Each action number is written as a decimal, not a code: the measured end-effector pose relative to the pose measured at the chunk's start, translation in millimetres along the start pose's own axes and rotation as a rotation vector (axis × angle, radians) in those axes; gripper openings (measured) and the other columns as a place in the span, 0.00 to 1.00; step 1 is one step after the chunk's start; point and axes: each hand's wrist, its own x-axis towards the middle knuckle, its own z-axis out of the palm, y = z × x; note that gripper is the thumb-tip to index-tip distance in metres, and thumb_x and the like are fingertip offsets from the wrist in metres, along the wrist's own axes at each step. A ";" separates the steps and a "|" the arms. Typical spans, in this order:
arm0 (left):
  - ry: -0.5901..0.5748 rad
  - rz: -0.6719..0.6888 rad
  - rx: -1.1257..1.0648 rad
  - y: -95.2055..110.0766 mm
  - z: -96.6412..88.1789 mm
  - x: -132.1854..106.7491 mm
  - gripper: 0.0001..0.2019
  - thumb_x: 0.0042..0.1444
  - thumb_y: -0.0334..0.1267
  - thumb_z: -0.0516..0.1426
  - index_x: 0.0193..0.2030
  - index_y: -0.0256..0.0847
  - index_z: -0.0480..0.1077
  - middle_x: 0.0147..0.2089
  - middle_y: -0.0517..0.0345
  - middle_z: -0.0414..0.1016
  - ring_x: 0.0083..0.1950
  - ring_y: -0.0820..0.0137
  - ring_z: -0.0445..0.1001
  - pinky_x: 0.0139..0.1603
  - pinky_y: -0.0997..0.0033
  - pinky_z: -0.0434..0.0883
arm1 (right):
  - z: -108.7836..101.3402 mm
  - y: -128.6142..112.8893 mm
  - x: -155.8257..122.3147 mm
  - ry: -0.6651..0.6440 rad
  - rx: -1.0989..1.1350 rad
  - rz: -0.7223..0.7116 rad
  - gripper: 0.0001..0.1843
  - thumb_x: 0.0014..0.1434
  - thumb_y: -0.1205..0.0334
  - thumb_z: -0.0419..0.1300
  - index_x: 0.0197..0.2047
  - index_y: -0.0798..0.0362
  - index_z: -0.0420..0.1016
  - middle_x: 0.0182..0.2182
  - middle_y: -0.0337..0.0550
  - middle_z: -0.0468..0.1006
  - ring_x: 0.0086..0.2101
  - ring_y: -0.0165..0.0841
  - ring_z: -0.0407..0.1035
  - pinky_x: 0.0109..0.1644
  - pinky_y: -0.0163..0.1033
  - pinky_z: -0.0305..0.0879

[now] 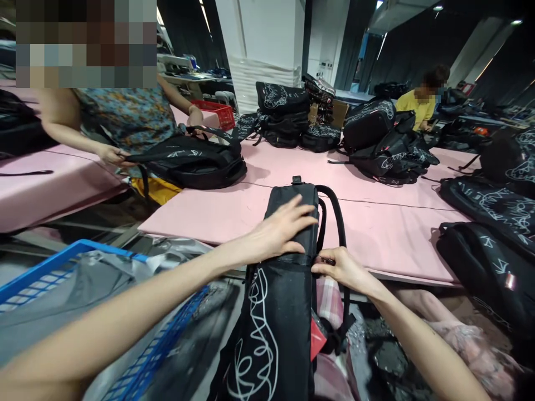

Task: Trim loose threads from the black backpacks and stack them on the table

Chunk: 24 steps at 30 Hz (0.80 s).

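Note:
A black backpack [292,312] with a white scribble print lies on its side before me, its far end on the pink table and its near end over the edge. My left hand [286,228] rests flat on its upper side, fingers spread. At the pack's right edge my right hand [336,267] pinches something by the seam; what it holds is hidden by the fingers. A black shoulder strap [336,211] loops up behind that hand. Below it a red tag [317,337] hangs at the pack's side.
Across the pink table [401,234], a co-worker handles another black backpack [196,159]. Stacked backpacks [284,114] stand at the back, with more [493,262] along the right. A blue crate [79,250] with grey material is at my left. Another person [422,106] in yellow works farther off.

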 end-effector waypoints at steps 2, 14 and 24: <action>-0.280 0.065 0.018 -2.0 0.5 17.0 0.31 0.51 0.48 0.58 0.61 0.44 0.55 0.68 0.47 0.48 0.68 0.52 0.40 0.62 0.45 0.52 | 0.9 -10.9 -5.0 0.107 -0.031 -0.105 0.08 0.58 0.60 0.57 0.32 0.56 0.73 0.28 0.38 0.72 0.30 0.28 0.65 0.33 0.32 0.58; -0.476 -0.047 0.211 8.3 25.0 22.2 0.43 0.46 0.34 0.61 0.66 0.47 0.42 0.71 0.51 0.30 0.69 0.49 0.30 0.61 0.42 0.49 | 5.7 -43.0 5.9 -0.164 -0.431 -0.101 0.10 0.51 0.62 0.63 0.37 0.55 0.72 0.28 0.42 0.75 0.28 0.32 0.69 0.29 0.33 0.54; -0.131 -0.029 0.075 -2.2 62.3 19.6 0.41 0.45 0.34 0.62 0.64 0.49 0.47 0.70 0.52 0.40 0.68 0.51 0.38 0.61 0.44 0.52 | 20.5 -19.2 -14.4 -0.016 0.094 -0.029 0.03 0.55 0.64 0.57 0.33 0.54 0.67 0.24 0.33 0.67 0.25 0.26 0.58 0.28 0.31 0.52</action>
